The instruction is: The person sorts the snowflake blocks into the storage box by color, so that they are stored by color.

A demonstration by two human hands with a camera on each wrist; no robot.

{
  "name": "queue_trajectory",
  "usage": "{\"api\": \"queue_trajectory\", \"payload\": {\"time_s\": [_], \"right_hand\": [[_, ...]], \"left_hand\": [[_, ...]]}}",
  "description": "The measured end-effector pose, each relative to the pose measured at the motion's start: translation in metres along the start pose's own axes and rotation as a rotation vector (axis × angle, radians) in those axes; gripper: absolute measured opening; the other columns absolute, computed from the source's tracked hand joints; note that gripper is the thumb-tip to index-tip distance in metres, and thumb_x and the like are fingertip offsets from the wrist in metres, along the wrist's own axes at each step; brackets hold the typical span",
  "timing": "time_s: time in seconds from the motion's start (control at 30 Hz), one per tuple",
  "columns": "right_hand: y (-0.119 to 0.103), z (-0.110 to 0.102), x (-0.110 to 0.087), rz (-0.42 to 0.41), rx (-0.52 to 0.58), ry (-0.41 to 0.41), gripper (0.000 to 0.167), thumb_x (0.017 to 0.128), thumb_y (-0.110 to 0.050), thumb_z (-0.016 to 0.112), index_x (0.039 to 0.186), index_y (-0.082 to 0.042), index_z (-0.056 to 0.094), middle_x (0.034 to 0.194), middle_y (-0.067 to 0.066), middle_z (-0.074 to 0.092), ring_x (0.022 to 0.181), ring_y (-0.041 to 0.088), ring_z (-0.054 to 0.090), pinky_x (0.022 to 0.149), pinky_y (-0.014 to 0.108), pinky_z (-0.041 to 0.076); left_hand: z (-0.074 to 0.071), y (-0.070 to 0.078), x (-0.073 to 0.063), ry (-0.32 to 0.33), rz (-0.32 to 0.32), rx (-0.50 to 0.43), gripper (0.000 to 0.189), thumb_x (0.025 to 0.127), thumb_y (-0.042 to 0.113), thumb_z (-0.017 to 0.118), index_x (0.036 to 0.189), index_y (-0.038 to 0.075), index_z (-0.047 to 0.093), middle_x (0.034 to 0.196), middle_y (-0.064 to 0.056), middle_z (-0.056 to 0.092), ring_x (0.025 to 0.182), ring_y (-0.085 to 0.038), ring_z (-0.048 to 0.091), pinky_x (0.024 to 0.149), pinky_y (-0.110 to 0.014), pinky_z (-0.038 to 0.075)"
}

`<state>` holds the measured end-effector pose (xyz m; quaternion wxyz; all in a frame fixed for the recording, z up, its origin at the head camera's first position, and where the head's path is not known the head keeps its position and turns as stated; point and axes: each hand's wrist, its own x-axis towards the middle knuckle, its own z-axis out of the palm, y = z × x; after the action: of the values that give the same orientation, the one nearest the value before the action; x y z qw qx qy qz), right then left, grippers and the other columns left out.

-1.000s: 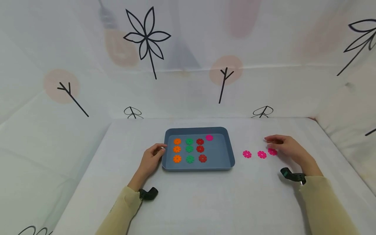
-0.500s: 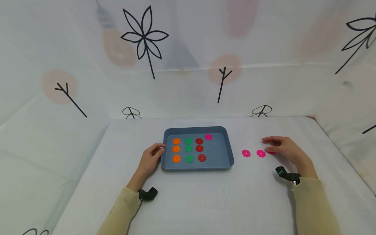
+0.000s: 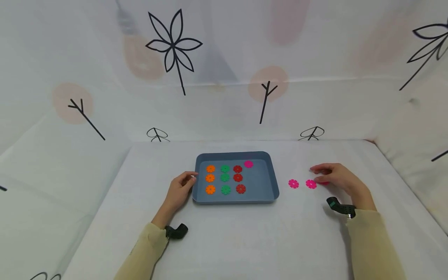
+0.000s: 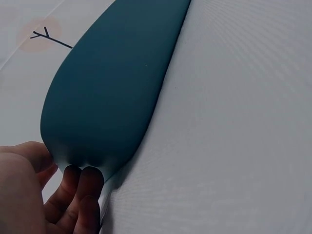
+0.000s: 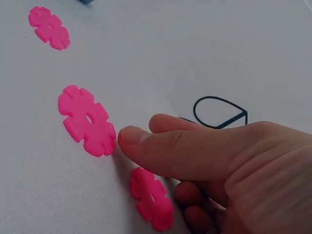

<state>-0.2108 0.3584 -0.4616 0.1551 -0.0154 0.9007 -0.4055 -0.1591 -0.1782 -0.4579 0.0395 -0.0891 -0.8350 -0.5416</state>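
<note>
My left hand (image 3: 179, 189) is at the left end of a shallow blue-grey tray (image 3: 266, 200). In the left wrist view, its fingertips (image 4: 90, 176) touch the tray's outer wall (image 4: 107, 92). Flower-shaped plastic discs lie in the tray: orange (image 3: 210, 178), green (image 3: 225, 177) and red (image 3: 238, 177) columns, and one pink disc (image 3: 248, 164) at the back. My right hand (image 3: 341, 179) is low over the table, holding nothing. Its thumb tip is right at the edge of a pink disc (image 5: 87, 121); another pink disc (image 5: 151, 199) lies partly beneath the hand.
A third pink disc (image 3: 293, 184) lies between the tray and the right hand. White cloth (image 3: 252, 241) covers the table, and a patterned cloth backdrop (image 3: 217, 109) rises behind it. Dark camera straps (image 3: 344, 209) are worn on both wrists.
My right hand has shifted slightly left, its thumb coming to the middle loose pink disc and covering more of the rightmost one. The left hand and tray stay in place.
</note>
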Motion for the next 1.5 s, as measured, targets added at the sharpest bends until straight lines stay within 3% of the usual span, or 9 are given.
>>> {"api": "queue_trajectory", "payload": {"time_s": [0.2,0.4,0.53,0.73,0.87,1.13,1.5], "right_hand": [[0.0,-0.003,0.0,-0.02,-0.02,-0.062,0.051,0.087,-0.021,0.077,0.131,-0.001,0.062,0.126,0.02,0.053,0.111,0.033,0.046,0.081,0.03,0.049],[0.004,-0.007,0.0,-0.063,0.007,-0.09,0.052,0.086,-0.01,0.075,0.134,0.001,0.058,0.132,0.023,0.051,0.116,0.035,0.045,0.081,0.025,0.051],[0.004,-0.007,0.0,-0.075,0.004,-0.074,0.049,0.086,-0.007,0.075,0.132,0.003,0.059,0.13,0.024,0.052,0.113,0.035,0.046,0.078,0.024,0.051],[0.001,-0.005,0.0,-0.047,-0.042,-0.032,0.046,0.087,-0.008,0.074,0.13,0.002,0.061,0.123,0.021,0.055,0.108,0.033,0.048,0.076,0.025,0.05],[0.0,-0.005,0.0,-0.027,-0.054,-0.014,0.044,0.087,-0.01,0.074,0.128,0.001,0.063,0.113,0.016,0.056,0.104,0.031,0.048,0.075,0.026,0.049],[0.001,-0.005,-0.001,0.01,-0.106,0.027,0.037,0.088,-0.013,0.074,0.122,0.0,0.066,0.094,0.009,0.055,0.094,0.029,0.047,0.071,0.03,0.045],[0.012,-0.006,-0.008,0.048,-0.042,0.055,0.046,0.087,-0.03,0.078,0.122,-0.001,0.066,0.097,0.011,0.053,0.099,0.028,0.045,0.075,0.031,0.045]], "left_hand": [[0.001,-0.002,0.0,0.006,0.008,0.01,0.024,0.101,0.009,0.059,0.12,-0.004,0.067,0.09,-0.017,0.061,0.075,-0.016,0.051,0.068,-0.024,0.042],[0.001,-0.004,0.0,0.004,0.004,0.011,0.025,0.101,0.01,0.058,0.121,-0.003,0.067,0.086,-0.013,0.059,0.073,-0.015,0.05,0.066,-0.024,0.041],[0.001,-0.003,0.001,0.011,0.006,0.015,0.024,0.101,0.01,0.059,0.12,-0.003,0.067,0.084,-0.01,0.057,0.073,-0.015,0.049,0.066,-0.024,0.04],[0.001,-0.002,0.0,0.007,-0.003,0.008,0.025,0.101,0.01,0.059,0.12,-0.003,0.067,0.085,-0.014,0.058,0.073,-0.015,0.049,0.066,-0.024,0.04],[0.0,-0.002,0.0,0.002,-0.003,-0.001,0.025,0.101,0.01,0.058,0.121,-0.004,0.066,0.087,-0.019,0.058,0.073,-0.016,0.049,0.066,-0.024,0.04],[0.0,-0.001,0.0,0.002,0.0,0.004,0.025,0.101,0.009,0.058,0.12,-0.004,0.067,0.085,-0.014,0.058,0.073,-0.016,0.049,0.066,-0.024,0.04],[0.0,-0.002,0.001,0.002,-0.008,0.008,0.025,0.102,0.01,0.058,0.121,-0.003,0.067,0.092,-0.02,0.061,0.077,-0.017,0.05,0.068,-0.024,0.041]]}}
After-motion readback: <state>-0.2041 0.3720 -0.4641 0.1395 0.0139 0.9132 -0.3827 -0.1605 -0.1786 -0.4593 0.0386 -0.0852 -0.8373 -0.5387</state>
